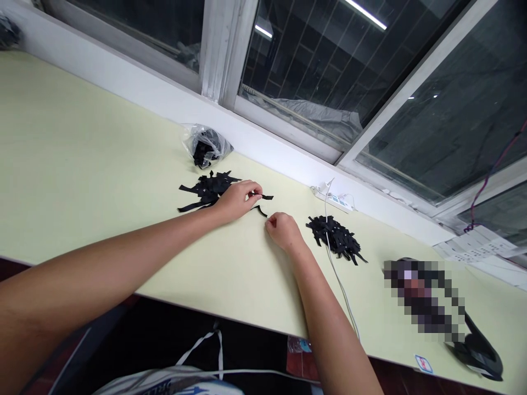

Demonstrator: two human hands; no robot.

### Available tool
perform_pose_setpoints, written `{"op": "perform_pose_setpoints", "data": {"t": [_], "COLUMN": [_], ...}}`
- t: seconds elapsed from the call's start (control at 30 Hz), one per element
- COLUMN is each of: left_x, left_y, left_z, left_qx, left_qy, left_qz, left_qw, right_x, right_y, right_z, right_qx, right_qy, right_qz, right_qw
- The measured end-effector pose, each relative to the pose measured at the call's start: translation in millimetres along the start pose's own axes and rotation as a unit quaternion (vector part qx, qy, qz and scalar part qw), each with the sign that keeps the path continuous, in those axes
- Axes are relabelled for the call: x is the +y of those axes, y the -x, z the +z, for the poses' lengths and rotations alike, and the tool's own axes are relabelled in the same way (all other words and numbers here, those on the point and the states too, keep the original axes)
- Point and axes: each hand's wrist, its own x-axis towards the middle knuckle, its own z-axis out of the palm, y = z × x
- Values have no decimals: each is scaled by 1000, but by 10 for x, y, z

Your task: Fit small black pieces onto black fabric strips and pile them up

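Observation:
My left hand pinches a short black fabric strip between thumb and fingers, its end sticking out to the right. Just below those fingertips, a second curved black strip runs toward my right hand. The right fingers are closed in a pinch close to that strip's end; whether they grip it I cannot tell. Behind and beside my left wrist lies a loose pile of black strips, partly covered by the hand. Another pile of black strips rests to the right of my right hand.
A clear plastic bag with black pieces stands at the back near the wall. A white power strip sits by the window ledge, its white cable crossing the right pile. Dark headgear, partly pixelated, lies on the pale table at right.

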Motion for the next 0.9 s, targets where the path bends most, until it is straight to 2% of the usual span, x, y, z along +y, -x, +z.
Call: {"op": "perform_pose_setpoints", "data": {"t": [0.27, 0.43, 0.47, 0.53, 0.6, 0.67, 0.7, 0.77, 0.83, 0.9], "left_x": [-16, -20, -9, 30, 88, 152, 180, 220, 235, 236], "left_y": [9, 5, 8, 23, 50, 84, 100, 126, 136, 130], "left_z": [-2, -8, -8, -3, 12, 35, 47, 66, 71, 58], "left_qx": [-7, -15, -22, -46, -85, -131, -150, -170, -170, -161], "left_qy": [-10, -19, -22, -24, -15, 5, 17, 33, 40, 43], "left_qz": [6, 4, 5, 17, 47, 85, 100, 114, 110, 100], "left_qw": [1000, 1000, 1000, 999, 995, 988, 983, 978, 979, 981], "right_x": [-99, -75, -47, 11, 49, 52, 42, 13, -7, -7], "right_y": [68, 93, 98, 106, 109, 101, 93, 72, 50, 35], "right_z": [-42, -124, -165, -262, -340, -364, -352, -295, -227, -178], "right_qx": [-7, 4, 29, 126, 240, 294, 287, 224, 150, 106], "right_qy": [81, 36, 10, -49, -116, -192, -231, -297, -336, -355], "right_qz": [-19, -48, -64, -85, -82, -66, -61, -57, -56, -56], "right_qw": [997, 998, 997, 987, 960, 934, 928, 927, 928, 927]}}
